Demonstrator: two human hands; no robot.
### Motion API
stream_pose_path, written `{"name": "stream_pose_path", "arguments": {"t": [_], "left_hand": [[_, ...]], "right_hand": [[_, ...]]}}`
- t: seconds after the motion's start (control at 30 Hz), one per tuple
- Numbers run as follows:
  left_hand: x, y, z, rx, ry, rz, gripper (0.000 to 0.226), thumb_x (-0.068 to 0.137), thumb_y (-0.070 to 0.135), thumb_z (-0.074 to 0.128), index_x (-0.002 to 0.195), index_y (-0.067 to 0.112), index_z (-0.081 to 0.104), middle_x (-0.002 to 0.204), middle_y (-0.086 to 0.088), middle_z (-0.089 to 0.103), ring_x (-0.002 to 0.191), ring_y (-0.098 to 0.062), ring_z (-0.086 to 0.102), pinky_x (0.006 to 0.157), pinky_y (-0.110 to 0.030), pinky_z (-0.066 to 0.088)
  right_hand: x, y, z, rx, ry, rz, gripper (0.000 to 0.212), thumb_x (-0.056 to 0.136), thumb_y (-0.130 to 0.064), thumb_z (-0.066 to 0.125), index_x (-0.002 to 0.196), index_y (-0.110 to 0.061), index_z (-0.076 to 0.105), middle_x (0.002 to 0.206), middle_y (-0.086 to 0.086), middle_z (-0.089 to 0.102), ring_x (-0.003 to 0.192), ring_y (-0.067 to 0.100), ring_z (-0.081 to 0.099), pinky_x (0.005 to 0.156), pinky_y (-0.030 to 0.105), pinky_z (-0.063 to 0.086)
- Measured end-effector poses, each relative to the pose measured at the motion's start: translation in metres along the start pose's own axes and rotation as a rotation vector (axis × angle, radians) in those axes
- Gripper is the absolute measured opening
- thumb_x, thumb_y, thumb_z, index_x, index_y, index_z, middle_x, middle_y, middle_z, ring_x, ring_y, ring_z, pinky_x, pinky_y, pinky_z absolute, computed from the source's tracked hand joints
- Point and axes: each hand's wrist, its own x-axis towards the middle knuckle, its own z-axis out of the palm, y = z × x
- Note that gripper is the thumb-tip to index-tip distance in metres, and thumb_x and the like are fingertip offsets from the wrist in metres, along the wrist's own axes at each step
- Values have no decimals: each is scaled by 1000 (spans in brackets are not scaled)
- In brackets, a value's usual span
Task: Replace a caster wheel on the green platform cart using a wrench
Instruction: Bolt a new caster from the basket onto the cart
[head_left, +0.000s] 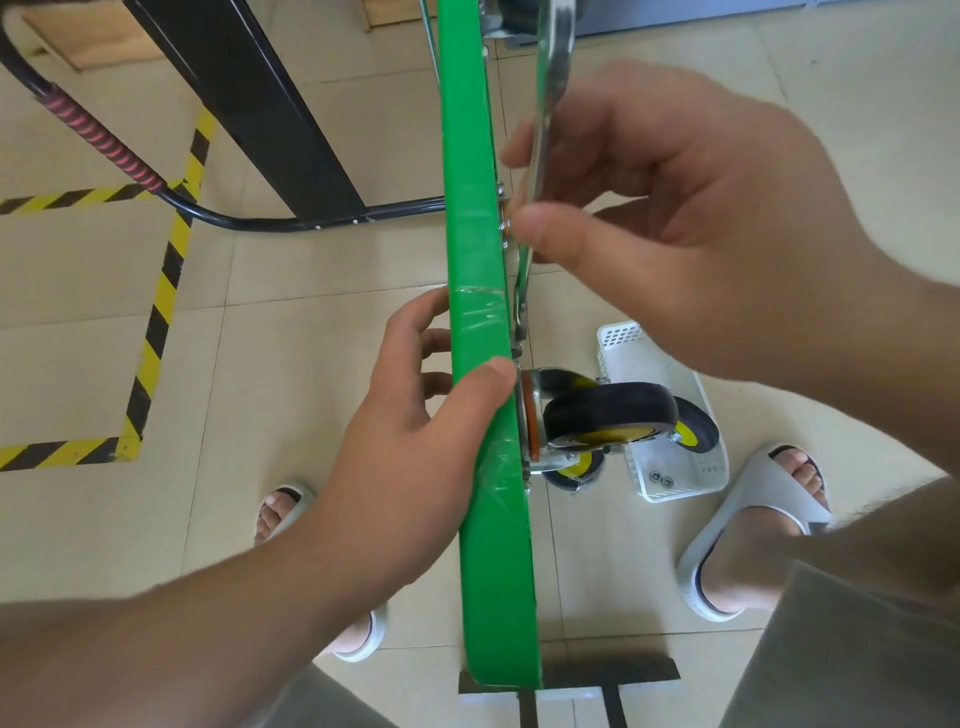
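A beige tiled floor (291, 364) fills the view, seen from above. At the left, yellow and black hazard tape (156, 322) marks lines on the tiles. Beside it the cart's black tubular handle (104, 140), wrapped in a red and black spiral grip, lies low over the floor, and a black metal leg (260, 104) slants down near it.

In the middle, the green platform cart (475, 208) stands on edge, its thin side facing up at the camera. The left hand (415, 431) grips this edge, thumb on the near face and fingers curled round the far face.

Just right of the deck, the right hand (675, 218) pinches a silver wrench (550, 93) between thumb and fingers, holding it close along the cart's underside. The thumb hides the wrench's lower end.

Below that hand, 1 black caster wheel (608, 415) with a yellow hub is mounted on the underside. Behind it, a white plastic basket (675, 467) on the floor holds a spare caster (693, 428) and small nuts (662, 479). The person's feet in pale slippers (748, 519) stand on either side of the cart.
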Motion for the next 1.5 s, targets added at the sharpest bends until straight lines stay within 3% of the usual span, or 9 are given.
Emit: {"name": "stream_pose_path", "arguments": {"t": [0.17,0.4,0.57,0.77,0.93,1.1,1.2,1.37,1.5], "left_hand": [[0,-1,1,-9,6,0,48,86,53,56,133,61,44,122,29,59,108,-20,70,81,-47,63],[1,-1,1,-10,4,2,49,86,53,56,133,59,43,123,28,59,105,-20,71,79,-47,64],[1,-1,0,1,-2,5,49,87,54,55,133,63,41,123,30,58,109,-20,69,81,-46,63],[0,0,0,18,-11,2,52,86,55,54,135,63,39,120,34,56,107,-18,69,77,-42,64],[0,0,-1,6,-5,-3,51,85,54,55,132,64,41,115,34,57,106,-14,69,77,-38,64],[0,-1,-1,-3,-2,-2,50,85,52,56,132,63,43,114,34,58,105,-13,69,75,-37,64],[0,0,-2,-4,-8,-1,49,85,51,56,131,63,44,116,33,58,105,-15,69,76,-40,64],[0,-2,-2,-4,-14,10,49,86,50,56,133,61,44,120,30,59,106,-16,69,77,-40,64],[0,-1,-2,4,-5,5,50,85,52,56,132,63,43,114,33,58,106,-12,68,77,-37,64]], "right_hand": [[-8,0,8,-4,-22,9,25,96,-20,69,117,-9,65,102,1,70,100,16,71,79,29,62],[-4,8,13,-29,-29,69,23,96,-26,68,119,-20,65,103,-6,71,99,12,71,78,32,61],[4,17,14,55,-34,123,21,97,-22,67,118,-16,66,101,1,73,94,19,73,79,39,62],[24,31,18,328,-34,446,18,101,-11,62,117,-6,68,100,13,76,87,22,77,77,32,64],[34,60,29,478,-82,818,30,100,-16,64,118,7,64,112,28,72,97,36,75,78,34,64],[31,78,41,672,-143,1110,31,100,-9,61,127,7,58,123,27,69,100,29,76,83,35,63],[30,82,45,715,-168,1228,34,101,-8,60,132,4,55,121,21,71,89,24,77,77,30,64],[32,82,40,671,-137,1242,30,101,-7,59,129,4,56,124,23,70,88,25,78,70,28,65],[38,77,28,531,12,1077,20,99,-8,63,114,7,61,107,26,74,82,29,79,72,32,64]]}}
